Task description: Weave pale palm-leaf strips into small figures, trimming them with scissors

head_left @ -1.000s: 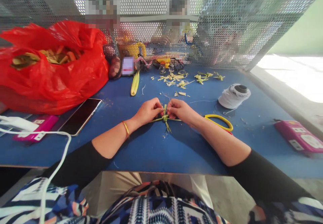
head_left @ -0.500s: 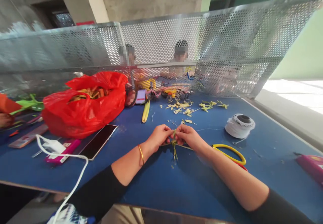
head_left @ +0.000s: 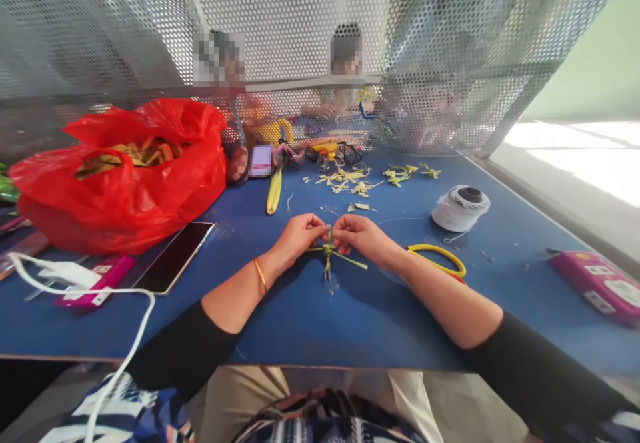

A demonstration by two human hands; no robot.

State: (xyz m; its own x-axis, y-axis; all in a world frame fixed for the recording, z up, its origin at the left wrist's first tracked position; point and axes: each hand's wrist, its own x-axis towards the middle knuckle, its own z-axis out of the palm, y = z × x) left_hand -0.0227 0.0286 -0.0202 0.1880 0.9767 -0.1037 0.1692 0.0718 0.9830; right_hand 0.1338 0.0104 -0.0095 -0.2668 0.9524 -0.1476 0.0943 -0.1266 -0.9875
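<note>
My left hand (head_left: 303, 235) and my right hand (head_left: 364, 236) meet above the blue table, thumbs and fingers pinched at the top of a small figure of knotted green leaf strips (head_left: 328, 250). Its split lower end hangs toward me, and one strip sticks out to each side. Fingertips partly hide its top. A thin white thread runs from near my right hand toward a spool of white thread (head_left: 460, 210). Yellow-handled scissors (head_left: 437, 256) lie right of my right wrist, mostly hidden by the forearm.
A red plastic bag (head_left: 190, 183) of dry strips stands left, near a phone (head_left: 175, 256) and a magenta box (head_left: 107, 283). Leaf scraps (head_left: 345, 176) and a yellow-green stalk (head_left: 274, 190) lie ahead. A perforated metal screen (head_left: 425, 50) closes the back; people sit beyond it. Another magenta object (head_left: 600, 283) lies right.
The view has tilted down, so the table's things sit higher in the picture. My right hand's fingers have shifted slightly, and the figure's right strip shows more. Both hands stay on the figure.
</note>
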